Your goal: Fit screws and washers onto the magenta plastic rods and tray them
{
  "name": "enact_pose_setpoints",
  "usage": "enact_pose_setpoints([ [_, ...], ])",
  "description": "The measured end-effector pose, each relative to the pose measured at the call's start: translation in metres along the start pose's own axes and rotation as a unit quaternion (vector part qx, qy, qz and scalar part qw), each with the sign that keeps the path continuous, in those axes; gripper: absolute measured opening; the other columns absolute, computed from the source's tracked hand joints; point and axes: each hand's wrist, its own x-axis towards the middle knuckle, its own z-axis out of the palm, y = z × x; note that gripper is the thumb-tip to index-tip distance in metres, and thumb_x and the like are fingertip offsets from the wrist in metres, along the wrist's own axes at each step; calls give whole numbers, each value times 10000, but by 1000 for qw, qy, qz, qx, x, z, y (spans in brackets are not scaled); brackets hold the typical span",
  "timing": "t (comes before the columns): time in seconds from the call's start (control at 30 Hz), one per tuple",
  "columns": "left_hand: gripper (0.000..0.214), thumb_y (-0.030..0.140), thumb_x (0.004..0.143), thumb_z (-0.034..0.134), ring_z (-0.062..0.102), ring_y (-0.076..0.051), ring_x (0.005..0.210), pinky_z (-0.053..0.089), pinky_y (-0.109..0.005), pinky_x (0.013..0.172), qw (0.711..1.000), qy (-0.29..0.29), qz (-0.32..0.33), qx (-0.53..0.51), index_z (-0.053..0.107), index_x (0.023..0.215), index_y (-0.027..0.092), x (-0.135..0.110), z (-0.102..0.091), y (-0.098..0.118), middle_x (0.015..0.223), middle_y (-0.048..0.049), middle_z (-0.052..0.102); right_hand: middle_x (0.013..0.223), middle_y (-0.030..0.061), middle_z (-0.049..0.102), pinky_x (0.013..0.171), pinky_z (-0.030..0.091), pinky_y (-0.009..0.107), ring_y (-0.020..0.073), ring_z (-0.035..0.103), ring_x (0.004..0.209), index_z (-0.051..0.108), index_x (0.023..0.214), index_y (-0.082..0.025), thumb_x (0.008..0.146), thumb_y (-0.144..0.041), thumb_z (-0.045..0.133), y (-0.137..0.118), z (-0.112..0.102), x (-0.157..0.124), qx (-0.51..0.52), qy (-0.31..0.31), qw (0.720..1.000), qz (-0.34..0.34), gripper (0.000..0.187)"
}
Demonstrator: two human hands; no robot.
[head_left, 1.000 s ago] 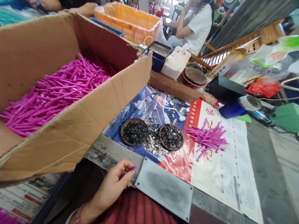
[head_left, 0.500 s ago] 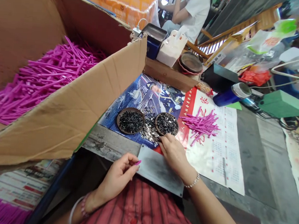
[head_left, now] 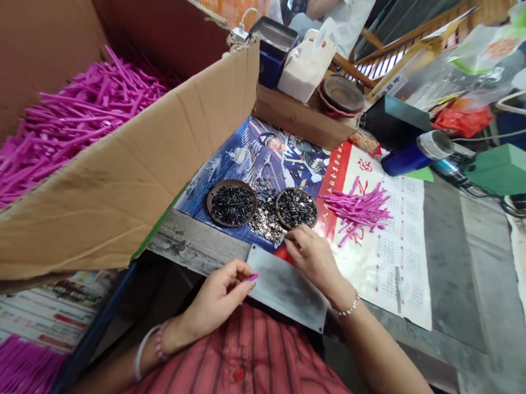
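My left hand [head_left: 219, 294] is closed in a pinch around a thin magenta plastic stick [head_left: 253, 276], whose end pokes out past the fingertips. Over the front of the small metal-piece pile [head_left: 265, 221], my right hand [head_left: 315, 259] has its thumb and fingers drawn together; whatever may be between them is too small to make out. Just beyond those fingers sits a round dish [head_left: 277, 205] of dark, slim parts. A second such dish [head_left: 209, 200] stands left of the pile. Below both hands lies a grey metal plate [head_left: 282, 295] at the table edge.
A big cardboard box [head_left: 195, 131] of magenta sticks rises at left. More loose sticks [head_left: 362, 208] lie on a calendar sheet [head_left: 411, 275]. A blue flask [head_left: 402, 162] and green box [head_left: 511, 168] are at right. Behind a wooden ledge [head_left: 296, 118], a person [head_left: 345, 15] sits.
My left hand has shifted slightly right and up with the magenta stick. My right hand stays by the metal pieces, its fingertips a little further right. The camera view has tilted slightly.
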Motion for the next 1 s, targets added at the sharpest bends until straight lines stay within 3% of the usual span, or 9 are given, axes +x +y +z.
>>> enact_pose_setpoints([
  [0.07, 141, 308, 929, 610, 550, -99, 618, 437, -201, 583, 1000, 0, 1, -3, 625, 969, 173, 2, 2, 1, 766, 18, 615, 808, 42, 648, 628, 430, 272, 165, 583, 694, 666, 853, -175, 937, -202, 568, 4, -3, -3, 168, 26, 984, 55, 132],
  [0.13, 148, 316, 923, 616, 549, -103, 623, 440, -204, 579, 1000, 1, 4, -5, 625, 957, 172, 4, 4, 4, 775, 12, 620, 756, 15, 649, 624, 438, 269, 155, 572, 668, 666, 820, -190, 900, -263, 620, 6, -4, -6, 310, 32, 943, 114, 118],
  [0.33, 134, 294, 918, 610, 553, -110, 624, 453, -210, 573, 1000, -14, 27, -5, 631, 953, 167, 11, 12, 15, 780, 0, 625, 644, -31, 590, 536, 400, 236, 112, 507, 560, 647, 745, -180, 705, -447, 852, 3, -4, -10, 621, 16, 741, 254, 339],
  [0.43, 128, 288, 930, 602, 579, -119, 648, 462, -219, 591, 998, -21, 50, 14, 640, 950, 167, 14, 14, 20, 807, -15, 653, 648, -31, 592, 525, 395, 229, 106, 508, 556, 643, 710, -176, 669, -445, 900, -3, -6, -12, 684, -5, 684, 252, 374],
  [0.53, 108, 271, 945, 605, 595, -126, 663, 463, -226, 621, 993, -27, 87, 80, 645, 924, 173, 15, 13, 23, 784, -9, 660, 647, -27, 593, 541, 403, 236, 105, 500, 560, 646, 703, -171, 689, -436, 900, -10, -11, -15, 693, -37, 682, 231, 368],
  [0.77, 117, 213, 1006, 540, 635, -152, 749, 470, -255, 693, 928, -79, 240, 273, 629, 935, 186, 9, 1, 32, 845, -33, 682, 720, -16, 583, 569, 384, 222, 103, 480, 634, 645, 755, -159, 812, -419, 817, -23, -29, -21, 627, -175, 742, 158, 317],
  [1.0, 141, 194, 1020, 502, 672, -162, 754, 497, -260, 692, 890, -127, 274, 341, 638, 984, 186, 4, -8, 45, 867, -49, 708, 742, -15, 602, 608, 397, 223, 102, 484, 659, 625, 792, -162, 869, -382, 735, -32, -34, -20, 584, -243, 770, 84, 259],
])
